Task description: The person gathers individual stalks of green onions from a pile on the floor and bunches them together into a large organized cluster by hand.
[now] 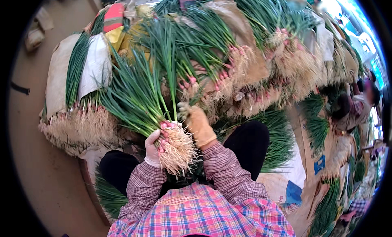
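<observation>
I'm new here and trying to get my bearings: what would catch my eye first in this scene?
First, the bunch of green onions at the centre, pink stems and pale tangled roots, gripped near the roots by the left hand, with the gloved right hand beside it. Behind it, heaped bundles of green onions stretch across the top, roots facing the person. At the bottom, the bright plaid shirt stands out.

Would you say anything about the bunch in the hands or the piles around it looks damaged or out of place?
Nothing stands out. The left hand grips a tidy bunch of green onions near its roots; the right hand, in a tan glove, rests beside it. The piles behind lie bundled.
</observation>
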Demonstrator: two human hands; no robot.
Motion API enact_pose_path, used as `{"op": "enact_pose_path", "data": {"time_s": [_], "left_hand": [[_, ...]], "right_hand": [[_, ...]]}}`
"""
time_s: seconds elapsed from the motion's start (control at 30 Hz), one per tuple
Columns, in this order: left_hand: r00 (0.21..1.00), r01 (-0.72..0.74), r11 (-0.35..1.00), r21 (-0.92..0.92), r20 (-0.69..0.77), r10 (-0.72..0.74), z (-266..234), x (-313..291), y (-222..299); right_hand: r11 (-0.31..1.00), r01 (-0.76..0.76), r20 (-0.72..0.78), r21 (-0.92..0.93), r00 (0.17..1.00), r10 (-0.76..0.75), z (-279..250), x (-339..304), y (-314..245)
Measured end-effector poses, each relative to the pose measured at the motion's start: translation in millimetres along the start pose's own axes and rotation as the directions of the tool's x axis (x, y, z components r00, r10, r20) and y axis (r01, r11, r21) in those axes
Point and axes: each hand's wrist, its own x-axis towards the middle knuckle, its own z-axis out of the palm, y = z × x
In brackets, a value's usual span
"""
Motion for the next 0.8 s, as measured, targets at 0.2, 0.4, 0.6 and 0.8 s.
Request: {"op": "enact_pose_path", "data": {"time_s": [0.2, 0.4, 0.6, 0.8], "left_hand": [[0.954, 0.068, 0.986, -0.155, 0.300, -0.019, 16.6, -9.7, 5.7], [0.931, -0.026, 0.979, -0.205, 0.351, 0.098, -0.1, -3.8, 1.6], [0.933, -0.110, 0.978, -0.176, 0.320, 0.162, 24.8, -2.0, 8.1], [0.999, -0.031, 0.980, -0.198, -0.017, 0.028, 1.6, -1.1, -0.4]], "right_hand": [[-0.093, 0.329, 0.313, -0.940, 0.937, 0.153, -62.6, -5.4, 12.9], [-0.460, 0.245, 0.516, -0.853, 0.518, -0.682, 21.2, 32.2, -57.3], [-0.006, 0.353, 0.330, -0.936, 0.868, -0.371, 35.7, 43.6, -82.2], [0.686, 0.070, 0.099, -0.724, 0.995, 0.003, 38.0, -7.8, -20.7]]}}
